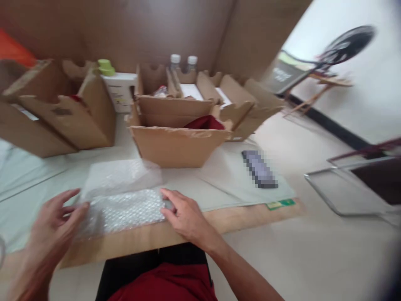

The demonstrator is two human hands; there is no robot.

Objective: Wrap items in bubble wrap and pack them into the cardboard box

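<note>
A piece of clear bubble wrap (131, 209) lies on the table near its front edge, with a smoother clear flap (122, 175) spreading out behind it. At the wrap's left side is my left hand (58, 217), thumb and fingers apart. My right hand (183, 211) is at the right edge, its thumb and forefinger spread with the tips at the plastic. Whether either hand presses on the wrap is hard to tell, as the picture is slightly blurred.
Behind the wrap stands a cardboard box (175, 146) with dark red cloth inside. More cardboard bins (97, 113), a white box (120, 92) and two white-capped bottles (175, 60) line the back. A phone-like, pixelated device (259, 169) lies right. A metal-framed chair (341, 213) stands beyond the table.
</note>
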